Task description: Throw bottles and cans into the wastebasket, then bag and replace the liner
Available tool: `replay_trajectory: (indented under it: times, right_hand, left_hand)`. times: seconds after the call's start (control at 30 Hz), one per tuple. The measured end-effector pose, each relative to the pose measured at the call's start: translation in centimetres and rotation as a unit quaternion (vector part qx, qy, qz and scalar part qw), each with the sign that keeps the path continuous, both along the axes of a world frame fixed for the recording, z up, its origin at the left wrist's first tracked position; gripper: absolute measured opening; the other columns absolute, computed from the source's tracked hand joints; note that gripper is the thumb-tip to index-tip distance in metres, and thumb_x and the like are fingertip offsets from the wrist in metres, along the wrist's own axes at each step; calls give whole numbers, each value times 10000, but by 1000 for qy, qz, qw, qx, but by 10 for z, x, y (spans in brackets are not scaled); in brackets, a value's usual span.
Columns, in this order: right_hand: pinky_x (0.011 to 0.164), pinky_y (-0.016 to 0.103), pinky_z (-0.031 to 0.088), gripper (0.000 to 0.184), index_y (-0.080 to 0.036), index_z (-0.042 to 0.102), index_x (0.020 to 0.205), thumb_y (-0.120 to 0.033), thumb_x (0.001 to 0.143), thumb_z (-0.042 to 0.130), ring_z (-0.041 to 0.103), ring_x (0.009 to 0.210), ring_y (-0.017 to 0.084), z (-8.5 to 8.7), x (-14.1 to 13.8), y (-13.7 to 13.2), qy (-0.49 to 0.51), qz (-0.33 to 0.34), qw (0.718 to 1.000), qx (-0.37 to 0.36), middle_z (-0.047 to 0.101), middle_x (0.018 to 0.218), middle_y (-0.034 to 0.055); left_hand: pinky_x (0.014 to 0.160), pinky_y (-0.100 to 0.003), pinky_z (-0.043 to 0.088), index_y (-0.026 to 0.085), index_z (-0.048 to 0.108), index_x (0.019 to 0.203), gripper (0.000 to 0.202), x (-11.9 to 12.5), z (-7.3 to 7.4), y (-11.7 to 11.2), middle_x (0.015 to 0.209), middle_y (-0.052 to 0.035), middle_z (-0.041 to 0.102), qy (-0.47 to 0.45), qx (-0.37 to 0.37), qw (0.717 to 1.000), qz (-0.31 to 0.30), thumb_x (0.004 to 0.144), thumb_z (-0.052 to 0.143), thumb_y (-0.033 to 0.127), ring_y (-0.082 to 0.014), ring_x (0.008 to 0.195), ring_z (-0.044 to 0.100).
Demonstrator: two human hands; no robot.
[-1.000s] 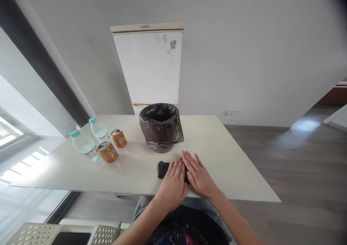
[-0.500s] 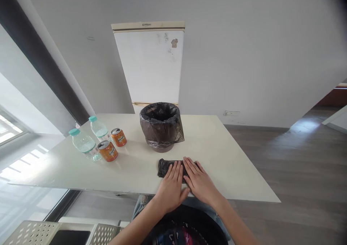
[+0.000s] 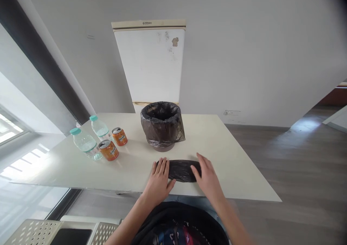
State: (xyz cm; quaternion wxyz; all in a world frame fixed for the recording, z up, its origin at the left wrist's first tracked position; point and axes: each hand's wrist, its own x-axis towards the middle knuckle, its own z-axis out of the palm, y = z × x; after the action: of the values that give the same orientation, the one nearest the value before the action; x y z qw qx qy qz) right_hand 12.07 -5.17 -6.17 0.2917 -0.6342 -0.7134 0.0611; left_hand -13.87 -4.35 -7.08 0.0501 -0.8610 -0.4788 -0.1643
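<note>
A black plastic bag (image 3: 181, 170), folded into a flat strip, lies near the front edge of the white table. My left hand (image 3: 158, 180) rests flat over the strip's left end, fingers stretched out and thumb apart. At the right end is my right hand (image 3: 208, 176), its thumb on the plastic and its fingers extended past the end. Both hands are open. Just beyond the strip stands a trash bin (image 3: 161, 148), lined with a black bag (image 3: 162, 129) folded over its rim.
Two clear bottles with teal caps, a front bottle (image 3: 85, 143) and a rear bottle (image 3: 99, 128), stand left on the table (image 3: 217, 147). Beside them are two orange cans (image 3: 108, 151). A white fridge (image 3: 151, 64) stands behind. A beige perforated rack (image 3: 32, 234) is lower left.
My hands have slid apart from the middle of the folded bag, the left toward its left end and the right toward its right end, uncovering its centre.
</note>
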Motion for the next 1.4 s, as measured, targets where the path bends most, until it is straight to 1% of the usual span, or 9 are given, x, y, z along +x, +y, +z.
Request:
replay_trajectory:
  times: [0.17, 0.5, 0.67, 0.73, 0.83, 0.93, 1.13, 1.33, 1.4]
  right_hand:
    - [891, 478, 565, 576, -134, 614, 1306, -595, 1002, 451, 615, 1200, 399, 15, 24, -12, 25, -143, 980, -136, 620, 1286, 221]
    - [817, 379, 471, 184, -202, 602, 918, -382, 934, 635, 602, 1082, 343, 23, 4, 9, -22, -113, 978, -171, 626, 1077, 155]
    - [735, 335, 431, 197, -243, 467, 769, -275, 850, 644, 585, 780, 226, 25, 9, 28, 151, -82, 975, -141, 603, 774, 18]
    - [687, 317, 444, 266, -254, 463, 813, -332, 785, 717, 584, 705, 205, 27, 15, 35, 328, -99, 932, -119, 597, 703, -25]
    - [697, 330, 522, 468, -244, 532, 914, -395, 623, 866, 669, 752, 226, 29, 18, 42, 593, -138, 788, -87, 699, 767, -9]
    - [831, 378, 577, 481, -185, 651, 951, -405, 603, 900, 728, 924, 270, 31, 9, 41, 691, -102, 709, -94, 778, 948, 80]
    - [886, 436, 609, 449, -202, 686, 1058, -376, 669, 830, 744, 1007, 295, 15, -11, 38, 678, -116, 724, -55, 788, 1073, 88]
    - [866, 424, 610, 451, -172, 693, 1091, -465, 754, 754, 737, 1042, 309, 13, -8, 46, 685, -168, 709, -18, 777, 1148, 130]
    - [872, 411, 593, 441, -158, 707, 1073, -481, 776, 751, 729, 1035, 308, 17, -11, 43, 660, -161, 733, -21, 780, 1130, 135]
  left_hand:
    - [1033, -530, 460, 140, 415, 1573, 744, 6, 30, 0, 1343, -171, 626, -28, -73, 996, 32, 933, 630, 452, -354, 1190, 582]
    - [1064, -502, 458, 271, 609, 1344, 407, 31, 35, -4, 1363, -94, 598, -65, -77, 994, -46, 941, 646, 316, -325, 1251, 518]
    - [973, -496, 497, 236, 618, 1294, 404, 50, 38, 3, 1256, -108, 615, -58, -86, 994, -16, 924, 670, 389, -327, 1137, 549]
    - [962, -496, 501, 234, 599, 1320, 438, 57, 38, 4, 1262, -111, 613, -54, -84, 995, -19, 927, 665, 414, -331, 1135, 555]
    - [949, -489, 508, 223, 585, 1334, 435, 70, 35, 4, 1245, -113, 619, -56, -84, 994, -31, 945, 636, 410, -327, 1120, 565]
    - [930, -494, 514, 199, 595, 1318, 407, 82, 31, 6, 1214, -128, 625, -60, -76, 995, -24, 955, 617, 382, -331, 1092, 569]
    - [947, -524, 515, 184, 582, 1361, 473, 85, 32, 7, 1288, -152, 617, -84, -76, 993, -18, 935, 660, 374, -347, 1136, 571]
    - [1138, -491, 437, 272, 585, 1391, 385, 57, 35, 1, 1496, -77, 577, -73, -69, 980, -173, 1008, 593, 308, -297, 1382, 501]
    - [1155, -480, 432, 265, 580, 1409, 405, 52, 34, 0, 1469, -72, 608, -73, -78, 978, -178, 1007, 596, 314, -287, 1377, 516]
